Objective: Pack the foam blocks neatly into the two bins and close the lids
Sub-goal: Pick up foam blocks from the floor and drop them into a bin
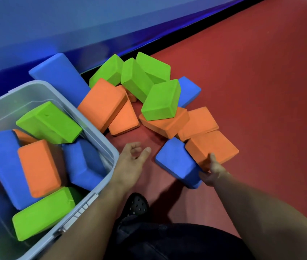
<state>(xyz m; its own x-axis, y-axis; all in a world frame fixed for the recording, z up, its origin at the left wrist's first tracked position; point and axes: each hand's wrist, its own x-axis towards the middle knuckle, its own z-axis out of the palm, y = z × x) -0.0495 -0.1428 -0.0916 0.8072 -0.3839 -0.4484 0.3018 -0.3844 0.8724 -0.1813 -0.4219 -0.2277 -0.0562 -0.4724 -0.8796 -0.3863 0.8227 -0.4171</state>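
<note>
Gripping the blue foam block [178, 163] on the floor beside the bin [100, 136], my right hand [212, 170] should find it light, squashy (short ends suit best); left hand [132, 162] relaxed, holding nothing.

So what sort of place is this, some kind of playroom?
Probably a play area or gym: a red floor, a blue padded wall, and chunky foam blocks in green, orange and blue heaped beside a clear plastic bin.
</note>
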